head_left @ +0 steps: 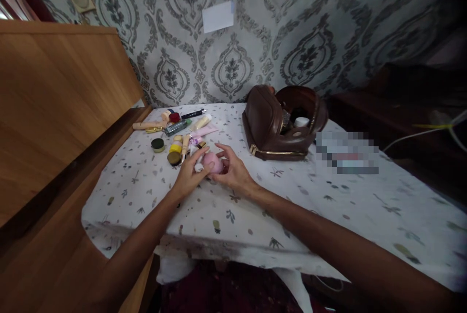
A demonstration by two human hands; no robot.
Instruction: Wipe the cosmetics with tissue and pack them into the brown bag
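Observation:
A round pink object (212, 162) is held between my two hands, just above the patterned tablecloth (146, 196). My left hand (190, 173) grips its left side, with the thumb across its front. Curved around the right side is my right hand (233, 169), thumb and fingers bent about it. Right behind the hands lie small cosmetics, among them a yellow jar (175, 148), a dark-lidded jar (174, 158) and a pink tube (205, 131). A green-lidded jar (158, 145) stands farther left.
An open brown bag (266, 123) with a white-topped item (301, 122) inside stands at the back right. A green bottle (177, 127), a black pen (193, 113) and a wooden brush (148, 125) lie at the back left. Wooden furniture (65, 109) borders the left side.

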